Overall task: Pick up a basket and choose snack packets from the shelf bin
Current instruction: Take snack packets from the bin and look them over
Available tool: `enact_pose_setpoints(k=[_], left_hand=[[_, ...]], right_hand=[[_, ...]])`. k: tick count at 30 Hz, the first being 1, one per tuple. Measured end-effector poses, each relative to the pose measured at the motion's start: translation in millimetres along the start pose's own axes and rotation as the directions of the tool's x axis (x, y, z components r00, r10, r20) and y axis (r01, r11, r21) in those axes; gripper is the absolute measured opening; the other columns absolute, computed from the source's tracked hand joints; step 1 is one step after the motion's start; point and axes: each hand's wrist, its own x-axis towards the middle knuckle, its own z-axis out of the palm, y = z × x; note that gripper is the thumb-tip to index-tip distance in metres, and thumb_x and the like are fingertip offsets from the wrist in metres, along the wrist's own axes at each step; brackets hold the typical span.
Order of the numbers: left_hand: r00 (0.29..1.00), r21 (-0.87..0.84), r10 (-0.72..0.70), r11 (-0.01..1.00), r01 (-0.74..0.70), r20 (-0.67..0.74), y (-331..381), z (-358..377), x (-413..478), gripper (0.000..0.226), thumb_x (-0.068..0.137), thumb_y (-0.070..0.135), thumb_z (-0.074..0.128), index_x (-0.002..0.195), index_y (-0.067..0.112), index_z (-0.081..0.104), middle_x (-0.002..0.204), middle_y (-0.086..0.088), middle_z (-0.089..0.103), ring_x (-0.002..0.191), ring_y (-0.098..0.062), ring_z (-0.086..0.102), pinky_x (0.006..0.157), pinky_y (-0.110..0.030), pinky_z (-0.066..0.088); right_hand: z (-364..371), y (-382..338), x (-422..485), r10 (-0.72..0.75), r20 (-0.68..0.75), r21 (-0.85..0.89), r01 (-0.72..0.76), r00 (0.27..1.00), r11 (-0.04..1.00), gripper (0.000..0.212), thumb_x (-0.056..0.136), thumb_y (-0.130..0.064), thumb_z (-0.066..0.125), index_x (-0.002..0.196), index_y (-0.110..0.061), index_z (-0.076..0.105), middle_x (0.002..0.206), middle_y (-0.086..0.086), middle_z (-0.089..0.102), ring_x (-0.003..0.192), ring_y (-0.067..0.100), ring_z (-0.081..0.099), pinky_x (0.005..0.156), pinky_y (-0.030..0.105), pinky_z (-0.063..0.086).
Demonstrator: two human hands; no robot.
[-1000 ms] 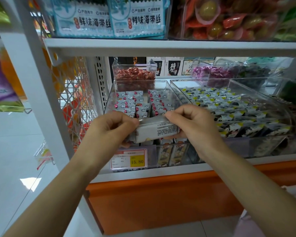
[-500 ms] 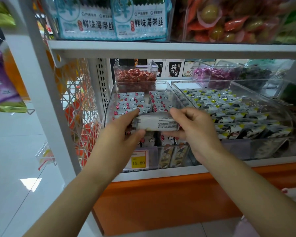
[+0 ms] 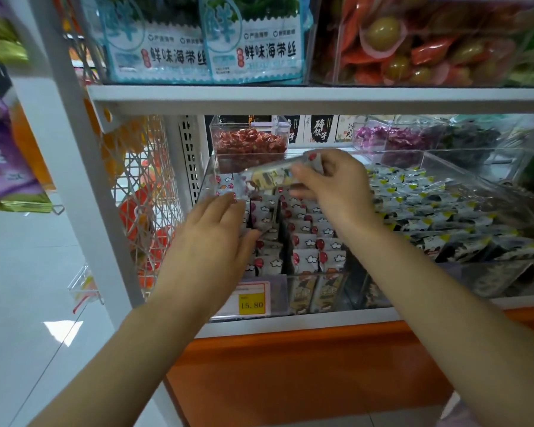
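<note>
My right hand (image 3: 333,186) pinches a small white snack packet (image 3: 272,177) by its right end and holds it above the clear shelf bin (image 3: 278,298). The bin is filled with several white packets printed with red shapes (image 3: 305,241). My left hand (image 3: 216,235) hovers over the bin's left side with fingers spread and relaxed, holding nothing and apart from the raised packet. No basket shows in this view.
A second clear bin with dark and yellow packets (image 3: 444,211) sits to the right. A small box of red candies (image 3: 248,143) stands behind. A yellow price tag (image 3: 252,303) reads 15.80. The upper shelf board (image 3: 290,97) hangs close overhead. A wire rack (image 3: 142,192) is at left.
My left hand has let go of the packet and dropped toward the bin. My right hand has carried the packet up and further back over the bin.
</note>
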Motion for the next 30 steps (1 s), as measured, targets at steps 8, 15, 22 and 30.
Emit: enact_pose_setpoints(k=[8, 15, 22, 30], left_hand=[[0.974, 0.180, -0.160, 0.975, 0.130, 0.162, -37.0, 5.0, 14.1, 0.069, 0.091, 0.058, 0.027, 0.148, 0.020, 0.017, 0.157, -0.005, 0.012, 0.144, -0.021, 0.005, 0.115, -0.042, 0.009], [0.978, -0.012, -0.151, 0.988, 0.154, 0.145, -37.9, 8.3, 9.6, 0.075, 0.084, 0.062, 0.020, 0.148, 0.024, 0.014, 0.157, -0.004, 0.010, 0.143, -0.019, 0.006, 0.113, -0.042, 0.018], [0.978, -0.079, -0.139, 0.985, 0.153, 0.158, -42.1, 12.5, 9.2, 0.070, 0.087, 0.059, 0.026, 0.148, 0.027, 0.012, 0.158, -0.001, 0.004, 0.143, -0.017, 0.001, 0.114, -0.039, 0.013], [0.974, -0.106, -0.144, 0.981, 0.163, 0.174, -43.1, 15.1, 9.4, 0.066, 0.090, 0.059, 0.029, 0.147, 0.030, 0.013, 0.158, 0.003, -0.001, 0.142, -0.016, -0.002, 0.114, -0.042, 0.013]], right_hand=[[69.5, 22.6, 79.7, -0.099, 0.079, -0.300, 0.118, 0.992, 0.947, 0.013, 0.085, -0.012, 0.066, 0.090, -0.006, 0.056, 0.091, 0.005, 0.061, 0.089, 0.022, 0.064, 0.080, 0.030, 0.056], [104.8, 46.8, 100.5, -0.152, 0.313, -0.602, 0.320, 0.938, 0.732, 0.024, 0.084, -0.018, 0.067, 0.102, -0.003, 0.061, 0.101, 0.010, 0.065, 0.085, 0.017, 0.058, 0.072, 0.021, 0.041], [114.1, 66.3, 105.7, 0.002, 0.565, -0.690, 0.472, 0.825, 0.548, 0.019, 0.089, -0.025, 0.061, 0.100, -0.013, 0.070, 0.102, 0.001, 0.069, 0.098, 0.017, 0.061, 0.103, 0.046, 0.038], [120.2, 68.2, 140.5, -0.062, 0.416, -0.754, 0.382, 0.907, 0.535, 0.014, 0.088, -0.017, 0.060, 0.097, -0.014, 0.069, 0.108, 0.004, 0.067, 0.098, 0.014, 0.056, 0.089, 0.029, 0.045]])
